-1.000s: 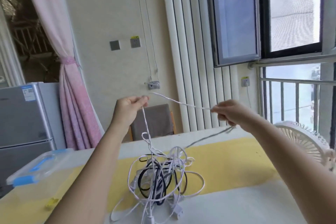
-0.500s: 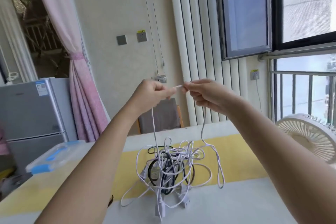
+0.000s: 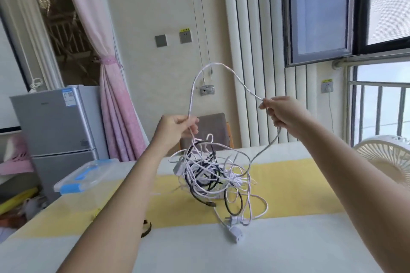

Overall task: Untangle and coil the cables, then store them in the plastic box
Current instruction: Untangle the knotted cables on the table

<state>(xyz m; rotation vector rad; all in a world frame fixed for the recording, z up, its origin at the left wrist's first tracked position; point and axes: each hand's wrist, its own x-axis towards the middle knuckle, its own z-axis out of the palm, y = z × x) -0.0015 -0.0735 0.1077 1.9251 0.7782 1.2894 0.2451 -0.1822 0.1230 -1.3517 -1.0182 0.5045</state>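
1. Nearest, on the table (image 3: 288, 255): a white plug (image 3: 235, 232), left lying so the slack carries no weight.
2. Behind it, the tangle (image 3: 208, 175) of white and black cables, hoisted partly clear, probably to let loops drop free.
3. Above: left hand (image 3: 177, 131) pinching a white cable (image 3: 211, 64) just over the knot, right hand (image 3: 282, 114) pinching the same strand further along, kept apart to arch a first loop.
4. Far left, at the table's edge: plastic box (image 3: 86, 175), lid on, no cable stored.

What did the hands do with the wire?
They came together, then parted. The white cable now arches up in a loop between the left hand and right hand, where it ran straight before. Both still pinch it. The tangle still hangs below the left hand; the box stayed put.
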